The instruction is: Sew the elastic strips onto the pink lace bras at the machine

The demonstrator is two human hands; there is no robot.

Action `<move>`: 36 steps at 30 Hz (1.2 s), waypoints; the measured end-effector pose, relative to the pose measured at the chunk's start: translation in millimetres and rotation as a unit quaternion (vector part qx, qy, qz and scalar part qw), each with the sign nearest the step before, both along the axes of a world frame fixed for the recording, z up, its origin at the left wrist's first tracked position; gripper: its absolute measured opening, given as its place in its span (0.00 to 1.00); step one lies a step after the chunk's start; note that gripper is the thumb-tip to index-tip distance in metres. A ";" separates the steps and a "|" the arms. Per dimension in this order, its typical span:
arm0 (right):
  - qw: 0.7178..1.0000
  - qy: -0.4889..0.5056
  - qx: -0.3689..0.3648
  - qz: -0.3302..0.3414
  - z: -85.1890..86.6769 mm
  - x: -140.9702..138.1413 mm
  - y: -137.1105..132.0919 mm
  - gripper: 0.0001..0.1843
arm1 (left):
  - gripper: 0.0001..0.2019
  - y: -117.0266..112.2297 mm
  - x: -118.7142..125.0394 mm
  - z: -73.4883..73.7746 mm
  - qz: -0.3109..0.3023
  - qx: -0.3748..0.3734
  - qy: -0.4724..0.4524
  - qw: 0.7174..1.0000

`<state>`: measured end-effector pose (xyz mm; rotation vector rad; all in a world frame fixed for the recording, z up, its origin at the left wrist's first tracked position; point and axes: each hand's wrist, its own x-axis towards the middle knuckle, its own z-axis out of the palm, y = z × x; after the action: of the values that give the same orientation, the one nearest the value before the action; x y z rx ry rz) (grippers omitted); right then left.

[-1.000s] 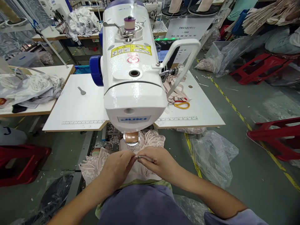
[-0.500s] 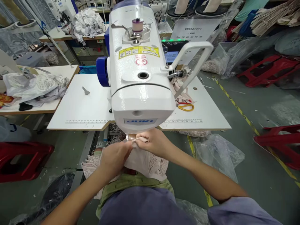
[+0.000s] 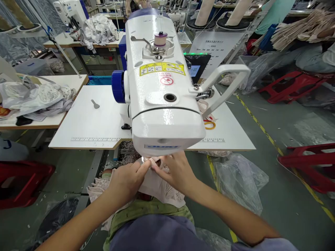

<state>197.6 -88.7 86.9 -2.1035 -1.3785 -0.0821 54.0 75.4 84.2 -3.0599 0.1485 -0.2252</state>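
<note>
1. Head view: you work at the nose of a white JUKI sewing machine [image 3: 169, 130], pale lace-trimmed fabric [image 3: 152, 183] hanging from your fingers just below it and over your lap, which appears to bear its loose weight.
2. Your left hand [image 3: 127, 178] pinches the fabric's upper edge between thumb and forefinger, probably to steady it.
3. Your right hand [image 3: 180, 172] meets it from the other side, thumb against the cloth; the fingertips are partly hidden, so whether they close on it cannot be told. Facing holds would suit keeping a short stretch flat.
4. Orange-handled scissors [image 3: 210, 125] lie on the white tabletop [image 3: 89, 118], right of the machine, seemingly within reach yet out of the cloth's way.
5. A thread spool [image 3: 160, 39] sits atop the machine, likely for free feeding; a printed ruler [image 3: 95, 139] lines the front edge, presumably for quick measuring.
</note>
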 end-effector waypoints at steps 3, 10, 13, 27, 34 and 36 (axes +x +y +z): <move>0.997 -0.044 0.050 -0.038 -15.3 -10.9 -6.6 0.14 | 0.26 5.0 1.6 1.9 -0.007 -0.010 0.030 0.999; 0.984 0.124 0.119 -0.051 -34.6 -25.8 -1.4 0.13 | 0.29 37.2 16.2 6.6 -0.145 0.030 0.045 0.988; 0.946 0.266 0.161 -0.087 -47.9 -37.2 -2.0 0.21 | 0.22 26.9 19.0 8.9 -0.119 0.034 0.038 0.992; 0.974 0.208 0.085 -0.026 -20.3 22.4 10.5 0.14 | 0.17 -32.6 20.1 11.4 0.045 0.063 -0.077 0.994; 0.961 0.244 0.123 0.031 -10.4 36.6 21.9 0.13 | 0.13 -34.4 23.8 10.8 0.069 0.042 -0.095 0.992; 0.958 0.250 0.131 0.039 -11.3 38.3 22.8 0.13 | 0.12 -34.6 24.0 10.9 0.069 0.038 -0.101 0.992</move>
<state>235.9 -65.9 75.6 -1.6929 -1.0739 0.2702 77.9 40.8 95.0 -2.9333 -0.0642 -0.5044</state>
